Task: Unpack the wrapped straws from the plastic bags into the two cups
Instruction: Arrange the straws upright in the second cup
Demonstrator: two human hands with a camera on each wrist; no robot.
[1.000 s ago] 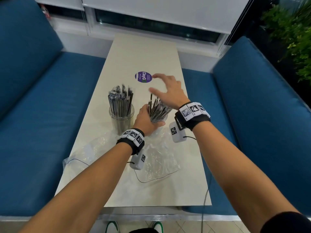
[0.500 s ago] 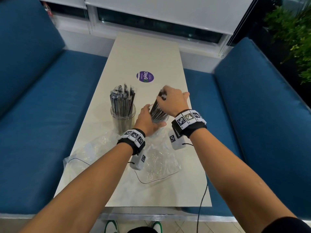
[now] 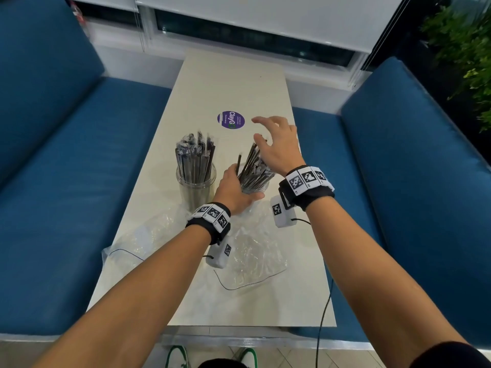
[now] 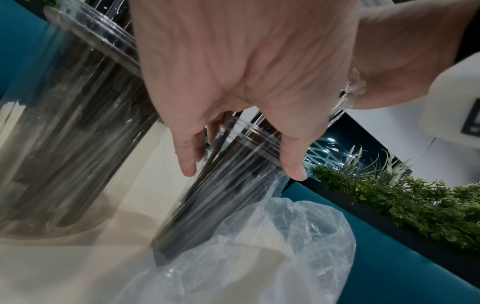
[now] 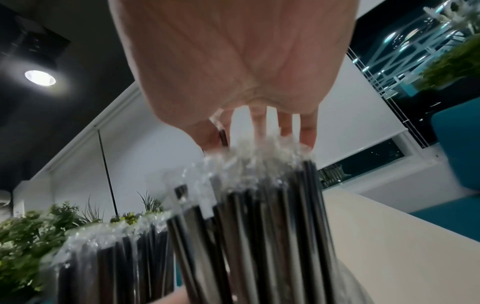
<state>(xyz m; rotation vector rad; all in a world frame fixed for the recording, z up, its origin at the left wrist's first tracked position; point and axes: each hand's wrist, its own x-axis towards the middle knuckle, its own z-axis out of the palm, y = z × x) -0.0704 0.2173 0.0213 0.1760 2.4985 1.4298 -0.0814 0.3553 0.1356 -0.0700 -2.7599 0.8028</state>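
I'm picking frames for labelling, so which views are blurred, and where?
Head view: sharp, only wide-angle bending at the edges. Left wrist view: the held cup and its straws are smeared. Right wrist view: straws blurred close up, ceiling lamp flares.

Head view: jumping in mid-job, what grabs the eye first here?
Two clear cups packed with dark wrapped straws stand mid-table: the left cup alone, the right cup gripped by the left hand. The right hand spreads open over its straws. Emptied plastic bags lie crumpled nearer the person.
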